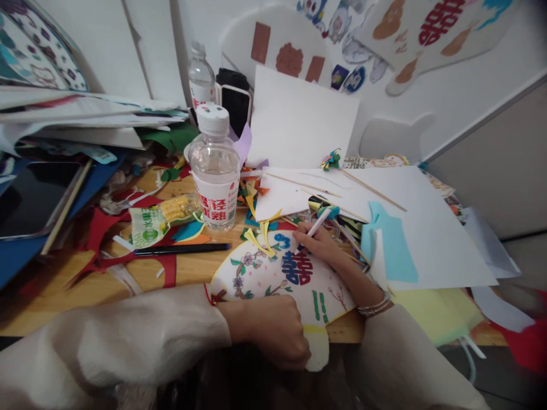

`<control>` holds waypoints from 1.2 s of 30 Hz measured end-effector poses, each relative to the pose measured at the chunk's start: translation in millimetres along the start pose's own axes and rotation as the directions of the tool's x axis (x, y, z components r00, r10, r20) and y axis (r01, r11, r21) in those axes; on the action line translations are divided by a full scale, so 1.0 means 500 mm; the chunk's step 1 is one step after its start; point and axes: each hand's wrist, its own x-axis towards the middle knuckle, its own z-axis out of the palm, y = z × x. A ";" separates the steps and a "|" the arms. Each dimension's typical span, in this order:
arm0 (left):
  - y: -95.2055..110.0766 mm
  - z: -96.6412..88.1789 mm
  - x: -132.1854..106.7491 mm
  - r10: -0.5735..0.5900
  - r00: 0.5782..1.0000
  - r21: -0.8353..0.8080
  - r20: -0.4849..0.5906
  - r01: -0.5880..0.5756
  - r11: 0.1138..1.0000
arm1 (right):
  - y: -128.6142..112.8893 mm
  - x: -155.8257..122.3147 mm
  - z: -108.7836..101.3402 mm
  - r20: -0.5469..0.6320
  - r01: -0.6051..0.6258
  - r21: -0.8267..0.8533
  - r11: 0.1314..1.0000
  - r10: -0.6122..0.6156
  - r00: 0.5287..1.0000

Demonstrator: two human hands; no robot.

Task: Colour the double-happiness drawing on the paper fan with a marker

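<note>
In my right hand [318, 244] is a white marker pen [319, 221], its tip down on a fan-shaped white paper cutout [339, 287]. The cutout carries drawn flowering branches, green bars and a red-and-blue double-happiness character [298, 267], with a blue curl just above it. The pen tip is close to the top of that character, partly covered by my fingers. My left hand [273, 330] lies as a fist over the cutout's lower edge, beside its pale handle tab [317, 347]. Its fingertips are turned under, so anything they grip is hidden.
A clear water bottle [215, 176] stands behind the cutout. Left of it lie a capped dark marker [183, 249], a corn snack packet [168, 213] and red paper scraps [100, 228]. White sheets [431, 210], thin sticks and a light-blue piece [395, 245] lie at right. A tablet [38, 196] sits far left.
</note>
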 end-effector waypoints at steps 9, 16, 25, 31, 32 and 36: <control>0.002 0.001 0.000 0.006 1.000 0.002 -0.008 -0.006 1.000 | -0.001 0.001 -0.002 0.026 0.010 -0.010 1.000 -0.010 1.000; -0.001 -0.003 -0.002 0.007 1.000 -0.002 -0.005 -0.007 1.000 | 0.000 0.004 -0.002 0.020 0.020 -0.020 1.000 -0.019 1.000; 0.001 -0.003 0.001 0.009 1.000 -0.007 0.008 -0.009 1.000 | 0.004 0.002 -0.001 0.015 0.009 -0.030 1.000 -0.008 1.000; -0.001 -0.003 -0.001 0.011 1.000 -0.009 0.017 -0.011 1.000 | 0.004 0.003 -0.001 0.019 0.005 -0.049 0.999 -0.004 1.000; -0.001 -0.004 -0.001 0.014 1.000 -0.010 0.018 -0.013 1.000 | 0.003 0.003 -0.001 0.015 0.004 -0.050 0.999 -0.003 1.000; 0.000 -0.006 0.000 0.014 1.000 -0.007 0.027 -0.013 1.000 | 0.000 0.002 0.000 0.017 0.002 -0.053 0.999 -0.001 1.000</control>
